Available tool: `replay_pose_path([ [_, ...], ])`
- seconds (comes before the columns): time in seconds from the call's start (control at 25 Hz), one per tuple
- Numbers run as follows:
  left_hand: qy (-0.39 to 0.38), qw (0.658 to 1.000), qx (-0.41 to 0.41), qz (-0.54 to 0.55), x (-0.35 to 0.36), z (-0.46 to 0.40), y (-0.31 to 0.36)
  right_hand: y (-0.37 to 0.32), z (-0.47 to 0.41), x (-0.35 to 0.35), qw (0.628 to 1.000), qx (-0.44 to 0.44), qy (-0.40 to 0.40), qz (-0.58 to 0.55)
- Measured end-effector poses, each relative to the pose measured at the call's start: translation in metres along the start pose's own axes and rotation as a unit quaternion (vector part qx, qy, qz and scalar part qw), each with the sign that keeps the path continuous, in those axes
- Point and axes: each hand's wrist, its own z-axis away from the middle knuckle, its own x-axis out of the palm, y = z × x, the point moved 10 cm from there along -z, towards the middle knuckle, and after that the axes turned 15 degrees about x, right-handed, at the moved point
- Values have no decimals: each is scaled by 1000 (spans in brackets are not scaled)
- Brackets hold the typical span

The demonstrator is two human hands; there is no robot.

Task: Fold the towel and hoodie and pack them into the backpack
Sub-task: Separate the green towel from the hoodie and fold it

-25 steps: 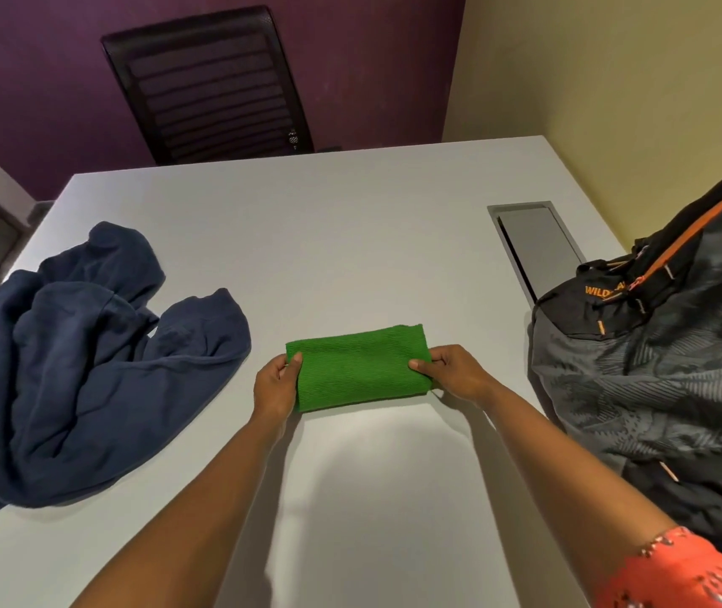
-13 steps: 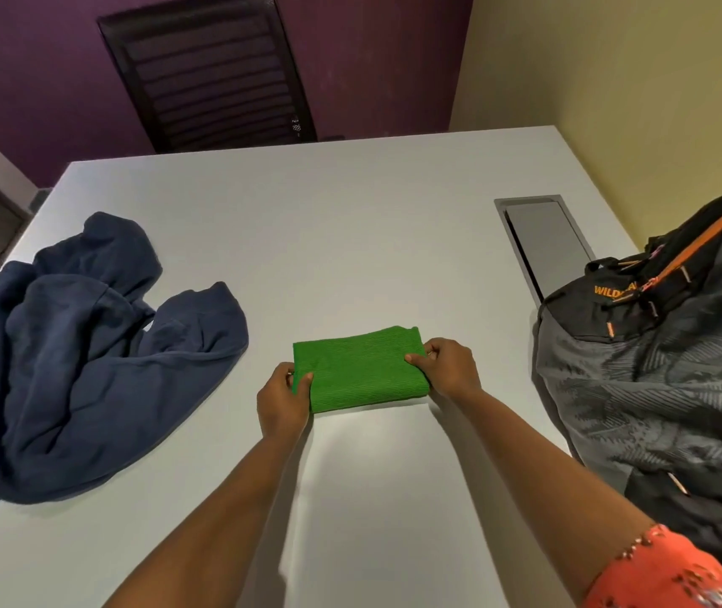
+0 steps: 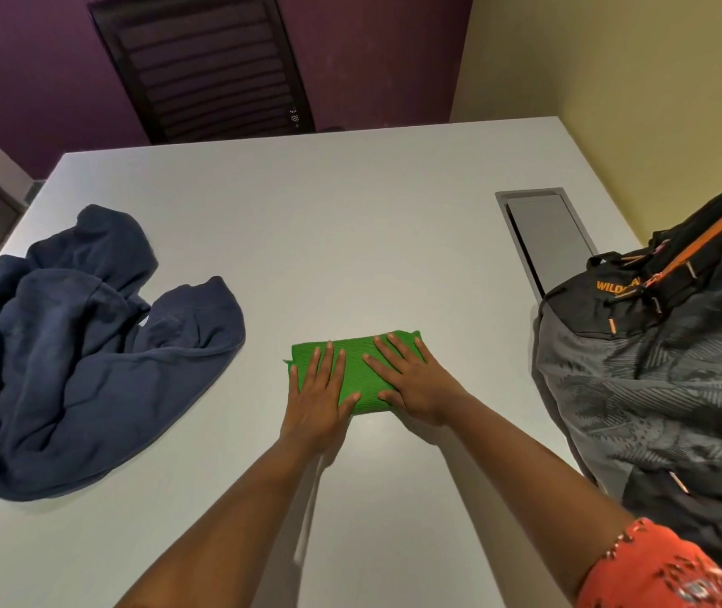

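Note:
A green towel (image 3: 357, 366) lies folded into a small rectangle at the middle of the white table (image 3: 306, 239). My left hand (image 3: 317, 390) presses flat on its left half with straight fingers. My right hand (image 3: 411, 379) lies flat on its right half, fingers spread. A navy hoodie (image 3: 83, 348) sits crumpled on the table's left side, apart from both hands. A grey and black backpack (image 3: 661, 379) with orange trim stands at the right edge; whether its zip is open I cannot tell.
A grey cable hatch (image 3: 547, 232) is set into the table at the back right, next to the backpack. A dark slatted chair back (image 3: 205, 63) rises behind the table's far edge. Yellow wall runs along the right.
Both hands have let go of the towel's ends, which they were pinching, and now lie flat on top of it. The camera has tilted a little.

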Motion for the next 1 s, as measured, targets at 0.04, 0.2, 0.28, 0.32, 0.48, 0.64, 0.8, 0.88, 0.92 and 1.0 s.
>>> replay_pose_path([
  [0.04,-9,1000,-1,0,2,0,0,2,0,3,1000,3,-14,-11],
  [0.2,-17,1000,13,15,3,-3,1,-8,-2,-2,998,-48,-17,24],
  [0.28,-21,1000,17,7,0,-7,1,-10,-1,-1,996,-76,-29,26],
  [0.32,-24,1000,18,-1,-1,-10,1,-8,-1,0,996,-78,-32,19],
  [0.48,-40,998,41,-32,-8,-38,7,13,-12,-4,998,-47,-30,-15],
  [0.64,-29,998,50,-35,-25,-90,24,56,-28,-11,999,38,-9,-20],
  [0.8,-15,995,100,-2,-27,-137,55,104,-45,-18,987,142,5,-76],
  [0.88,6,991,131,1,-29,-149,69,126,-51,-21,972,202,13,-116],
  [0.92,15,990,139,10,-30,-153,74,134,-52,-22,964,232,20,-131],
  [1.0,-2,990,141,4,-26,-165,80,145,-58,-24,949,278,25,-148],
])
